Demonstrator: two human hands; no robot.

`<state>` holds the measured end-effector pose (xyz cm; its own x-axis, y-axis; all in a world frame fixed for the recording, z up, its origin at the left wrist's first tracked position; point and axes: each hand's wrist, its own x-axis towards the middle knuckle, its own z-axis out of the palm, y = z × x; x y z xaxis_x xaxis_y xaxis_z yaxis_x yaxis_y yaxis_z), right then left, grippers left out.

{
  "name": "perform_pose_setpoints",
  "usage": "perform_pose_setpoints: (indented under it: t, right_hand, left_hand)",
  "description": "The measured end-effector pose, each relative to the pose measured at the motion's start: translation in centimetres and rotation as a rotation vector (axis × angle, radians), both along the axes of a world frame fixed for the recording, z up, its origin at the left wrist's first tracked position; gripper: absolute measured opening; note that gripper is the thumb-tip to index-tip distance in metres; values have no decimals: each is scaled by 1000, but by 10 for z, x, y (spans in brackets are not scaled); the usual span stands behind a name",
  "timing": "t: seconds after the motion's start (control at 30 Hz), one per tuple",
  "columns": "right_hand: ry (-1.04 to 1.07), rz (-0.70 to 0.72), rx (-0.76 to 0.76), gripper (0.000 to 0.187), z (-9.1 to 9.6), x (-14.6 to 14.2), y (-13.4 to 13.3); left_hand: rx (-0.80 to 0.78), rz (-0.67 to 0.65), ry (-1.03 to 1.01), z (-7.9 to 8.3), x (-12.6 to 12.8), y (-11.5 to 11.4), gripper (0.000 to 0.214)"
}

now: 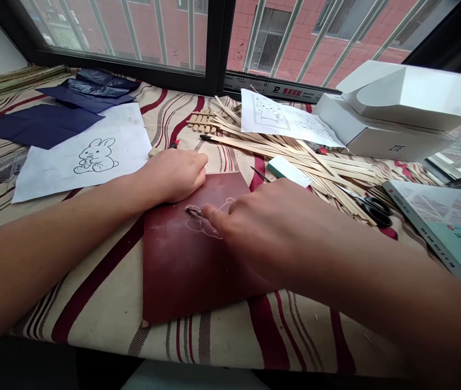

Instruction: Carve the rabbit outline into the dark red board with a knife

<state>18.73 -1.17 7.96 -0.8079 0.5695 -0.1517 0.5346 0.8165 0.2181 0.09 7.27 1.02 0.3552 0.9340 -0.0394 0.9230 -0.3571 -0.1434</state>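
Observation:
A dark red board (181, 271) lies on the striped cloth, with a pale rabbit-like outline (203, 233) on its surface. My right hand (263, 216) is closed around a slim carving tool (194, 211); its metal tip meets the upper left of the outline, while the handle is hidden by my fingers. At the board's upper left edge rests my left hand (181, 172), fingers curled under. Whether those fingers grip anything is hidden. Just behind them a red-and-black tip (174, 144) shows. Left of that hand lies a white sheet (63, 176) with a rabbit drawing (96, 156).
Dark blue sheets (43, 124) overlap the drawing paper. Many thin wooden strips (254, 142) spread behind the board, with a printed sheet (271, 116), a white-and-green block (289, 171) and black-handled scissors (376, 211). A white box (393, 141) and a book (445, 227) stand right.

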Motion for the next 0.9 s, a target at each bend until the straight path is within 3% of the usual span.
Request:
perform_pose_setpoints:
  t: [0.23,0.67,0.9]
  right_hand:
    - [62,-22,-147,40,10,15,11]
    - [47,70,-89,37,3,24,29]
    - [45,19,-146,42,6,27,29]
  left_hand:
    - [10,-6,3,1,-1,0,42]
    - [11,-17,17,0,1,0,42]
    - [11,-12,24,1,0,0,44]
